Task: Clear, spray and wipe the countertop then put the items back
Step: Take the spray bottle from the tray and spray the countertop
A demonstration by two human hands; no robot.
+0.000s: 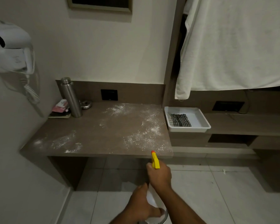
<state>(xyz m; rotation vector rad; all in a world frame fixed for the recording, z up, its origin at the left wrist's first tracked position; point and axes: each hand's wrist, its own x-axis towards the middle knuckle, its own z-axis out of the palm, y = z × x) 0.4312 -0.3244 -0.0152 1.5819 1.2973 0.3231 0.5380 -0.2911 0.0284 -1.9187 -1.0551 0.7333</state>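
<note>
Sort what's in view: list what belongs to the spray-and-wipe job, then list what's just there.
Job:
- spray bottle, held by right hand and left hand
- powder-dusted countertop
- steel flask, pink packet, metal piece, still to be cleared
- checked cloth in white tray

Just there:
- hair dryer
- hanging towel

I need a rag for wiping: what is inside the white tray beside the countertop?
A folded black-and-white checked cloth lies in the white tray, toward its left side. The rest looks bare; whatever is under the cloth cannot be seen.
</note>
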